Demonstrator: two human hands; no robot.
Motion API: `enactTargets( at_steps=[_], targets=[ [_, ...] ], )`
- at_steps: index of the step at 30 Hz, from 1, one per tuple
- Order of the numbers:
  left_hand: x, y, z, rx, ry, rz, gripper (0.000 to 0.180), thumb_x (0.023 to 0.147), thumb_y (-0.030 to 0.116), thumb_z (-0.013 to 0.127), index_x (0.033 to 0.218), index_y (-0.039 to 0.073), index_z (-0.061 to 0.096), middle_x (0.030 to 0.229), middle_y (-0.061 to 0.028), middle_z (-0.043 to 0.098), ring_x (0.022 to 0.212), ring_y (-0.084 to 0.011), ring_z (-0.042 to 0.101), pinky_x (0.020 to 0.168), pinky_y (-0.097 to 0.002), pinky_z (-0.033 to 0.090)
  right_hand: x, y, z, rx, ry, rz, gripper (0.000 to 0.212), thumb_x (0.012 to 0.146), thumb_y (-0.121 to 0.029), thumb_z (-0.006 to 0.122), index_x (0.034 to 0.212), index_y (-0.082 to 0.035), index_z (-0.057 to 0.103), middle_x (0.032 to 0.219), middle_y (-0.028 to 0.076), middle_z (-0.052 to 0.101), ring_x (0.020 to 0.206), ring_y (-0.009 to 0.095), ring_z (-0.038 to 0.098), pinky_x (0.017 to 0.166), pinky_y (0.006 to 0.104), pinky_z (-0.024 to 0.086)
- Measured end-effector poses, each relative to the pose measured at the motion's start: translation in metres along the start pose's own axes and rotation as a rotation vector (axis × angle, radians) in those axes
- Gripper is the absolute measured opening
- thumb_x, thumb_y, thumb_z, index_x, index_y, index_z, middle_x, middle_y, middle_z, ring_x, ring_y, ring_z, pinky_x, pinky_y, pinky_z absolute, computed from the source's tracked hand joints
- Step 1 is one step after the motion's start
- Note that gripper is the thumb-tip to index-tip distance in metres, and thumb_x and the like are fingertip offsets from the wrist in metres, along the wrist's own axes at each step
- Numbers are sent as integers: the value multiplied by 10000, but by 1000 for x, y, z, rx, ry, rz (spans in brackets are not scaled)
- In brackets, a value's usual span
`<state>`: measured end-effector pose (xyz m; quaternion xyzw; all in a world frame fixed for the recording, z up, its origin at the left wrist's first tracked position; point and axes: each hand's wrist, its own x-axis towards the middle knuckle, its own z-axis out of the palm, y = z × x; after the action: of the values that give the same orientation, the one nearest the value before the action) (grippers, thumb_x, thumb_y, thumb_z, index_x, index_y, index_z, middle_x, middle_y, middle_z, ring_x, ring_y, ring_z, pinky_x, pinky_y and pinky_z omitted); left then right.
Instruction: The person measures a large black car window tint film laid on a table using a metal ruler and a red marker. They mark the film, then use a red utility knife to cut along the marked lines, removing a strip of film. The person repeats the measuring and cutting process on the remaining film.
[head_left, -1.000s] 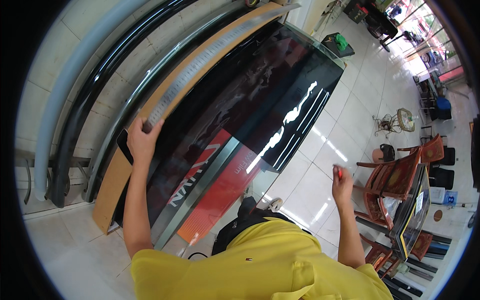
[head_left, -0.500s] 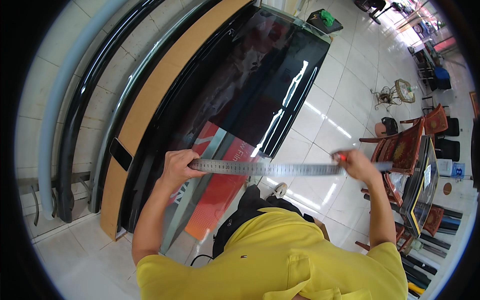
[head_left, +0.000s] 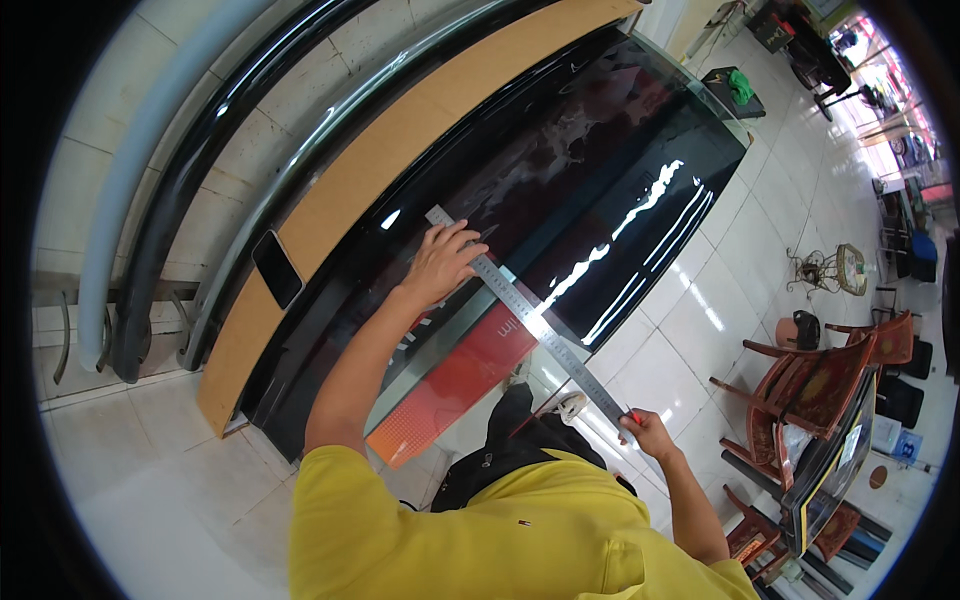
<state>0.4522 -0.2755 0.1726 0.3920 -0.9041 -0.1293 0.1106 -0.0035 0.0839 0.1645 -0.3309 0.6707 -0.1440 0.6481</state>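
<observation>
A long metal ruler point(head_left: 560, 350) lies slantwise across a glass-topped surface covered in glossy dark film point(head_left: 560, 190), its lower end reaching past the near right edge. My left hand point(head_left: 443, 262) rests on the ruler near its upper end, fingers spread and stretched out. At the lower end, my right hand point(head_left: 650, 434) is closed round the ruler. A small red thing shows at those right fingers, too little of it visible to name. Below the film, a red and orange printed panel point(head_left: 460, 370) shows beside the ruler.
A black phone point(head_left: 277, 270) lies on the tan board point(head_left: 350, 185) along the left side. Curved grey and black bumper-like parts point(head_left: 180, 190) stand beyond it. At right are wooden chairs point(head_left: 815, 385), a small wire stand point(head_left: 830, 270) and a tiled floor point(head_left: 690, 300).
The ruler, held level in the air before, has come down slanting onto the film. My left hand has moved up and right and spread its fingers; my right hand has moved down and left.
</observation>
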Motion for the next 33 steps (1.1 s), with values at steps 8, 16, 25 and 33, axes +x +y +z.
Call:
enactTargets(
  at_steps=[8,16,25,33],
  targets=[
    [5,-37,26,12,84,-93,546,884,143,819,1412,165,682,1580,-76,542,1556,-330,377,1240,-536,310,68,-5,12,62,90,-38,278,1115,-215,611,962,6,680,784,57,687,696,148,661,711,325,562],
    [-1,-54,44,-37,107,-154,596,958,122,715,1537,188,586,1712,-101,386,1616,-366,269,1273,-579,254,97,-14,10,48,93,-47,291,1124,-234,593,969,-8,689,793,64,697,683,151,646,694,315,562],
    [-13,-69,70,-71,223,-202,532,1033,201,645,1538,55,559,1681,-123,444,1591,-379,334,1257,-528,336,101,-22,14,37,87,24,301,1125,-250,599,977,-8,698,788,66,703,683,148,646,696,314,558],
    [-17,-68,77,64,381,-165,371,1035,213,658,1338,7,715,1521,-108,628,1497,-354,490,1205,-513,417,95,-26,18,-10,123,60,309,1114,-255,619,972,4,712,770,65,712,671,141,669,670,307,565]
  ],
)
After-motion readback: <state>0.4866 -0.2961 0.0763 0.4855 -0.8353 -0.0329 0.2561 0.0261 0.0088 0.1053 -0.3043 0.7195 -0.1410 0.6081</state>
